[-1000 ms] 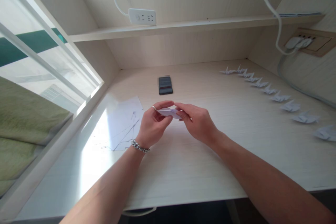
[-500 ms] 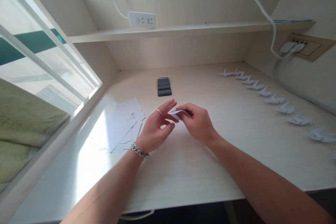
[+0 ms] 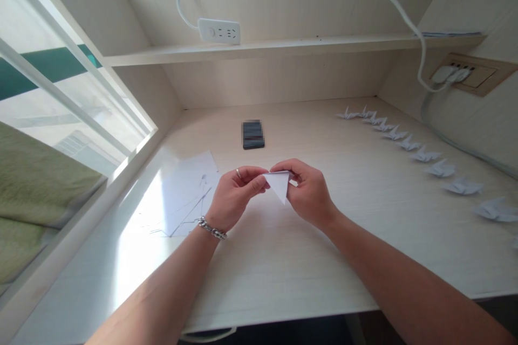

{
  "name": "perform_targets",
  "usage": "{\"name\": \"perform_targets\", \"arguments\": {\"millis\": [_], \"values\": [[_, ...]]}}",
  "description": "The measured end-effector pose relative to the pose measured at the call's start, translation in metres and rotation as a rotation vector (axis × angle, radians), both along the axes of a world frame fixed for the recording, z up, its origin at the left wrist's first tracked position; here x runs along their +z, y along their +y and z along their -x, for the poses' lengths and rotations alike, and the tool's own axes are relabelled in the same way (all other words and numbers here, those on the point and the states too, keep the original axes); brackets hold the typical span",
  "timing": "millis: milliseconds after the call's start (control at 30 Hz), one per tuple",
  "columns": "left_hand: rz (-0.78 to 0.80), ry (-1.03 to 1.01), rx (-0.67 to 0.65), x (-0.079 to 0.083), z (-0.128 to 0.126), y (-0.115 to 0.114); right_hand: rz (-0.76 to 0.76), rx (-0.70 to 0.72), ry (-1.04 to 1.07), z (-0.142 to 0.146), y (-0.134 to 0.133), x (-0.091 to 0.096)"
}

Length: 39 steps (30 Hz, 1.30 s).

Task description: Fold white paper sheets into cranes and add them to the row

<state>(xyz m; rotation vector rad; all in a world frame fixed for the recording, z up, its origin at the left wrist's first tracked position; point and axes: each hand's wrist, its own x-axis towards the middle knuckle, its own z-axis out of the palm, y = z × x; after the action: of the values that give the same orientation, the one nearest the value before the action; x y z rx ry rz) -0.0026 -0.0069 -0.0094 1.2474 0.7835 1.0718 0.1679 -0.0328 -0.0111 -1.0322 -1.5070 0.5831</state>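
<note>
A small piece of white paper (image 3: 279,185), folded into a triangle, is held above the desk with one point hanging down. My left hand (image 3: 238,192), with a ring and a chain bracelet at the wrist, pinches its left corner between thumb and fingers. At the right edge, my right hand (image 3: 306,188) grips the same paper, its fingertips partly behind the fold. To the left, loose white sheets of paper (image 3: 188,183) lie on the desk, partly behind my left hand.
A row of several white paper cranes (image 3: 423,155) runs along the desk's right side. Beyond my hands lies a dark phone (image 3: 253,135). A power strip (image 3: 219,30) rests on the shelf (image 3: 275,48), and a white cable (image 3: 404,16) hangs at right to a wall socket (image 3: 479,73).
My left hand has closed from spread fingers onto the paper's left corner. The paper has turned, so its triangular face now shows with a point downward. My right hand stays nearly in place.
</note>
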Motion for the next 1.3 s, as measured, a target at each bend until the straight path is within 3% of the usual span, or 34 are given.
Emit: {"name": "perform_targets", "arguments": {"millis": [233, 500, 833, 967, 1167, 1300], "values": [[-0.033, 0.060, -0.008, 0.006, -0.001, -0.003, 0.030, 0.045, -0.001, -0.002, -0.001, 0.003], [-0.011, 0.090, -0.032, 0.003, -0.001, -0.002, 0.163, 0.074, 0.075, -0.003, 0.001, 0.004], [0.166, -0.117, 0.129, 0.003, -0.004, 0.003, 0.423, 0.226, 0.531, -0.003, 0.010, 0.010], [0.169, -0.150, 0.214, 0.003, -0.006, 0.003, 0.411, 0.231, 0.515, 0.001, 0.010, 0.006], [0.086, 0.062, 0.075, 0.000, -0.007, -0.002, 0.333, 0.082, 0.473, 0.001, 0.016, -0.005], [-0.049, 0.058, 0.123, -0.001, -0.007, -0.003, 0.301, 0.077, 0.371, -0.001, 0.015, -0.005]]}}
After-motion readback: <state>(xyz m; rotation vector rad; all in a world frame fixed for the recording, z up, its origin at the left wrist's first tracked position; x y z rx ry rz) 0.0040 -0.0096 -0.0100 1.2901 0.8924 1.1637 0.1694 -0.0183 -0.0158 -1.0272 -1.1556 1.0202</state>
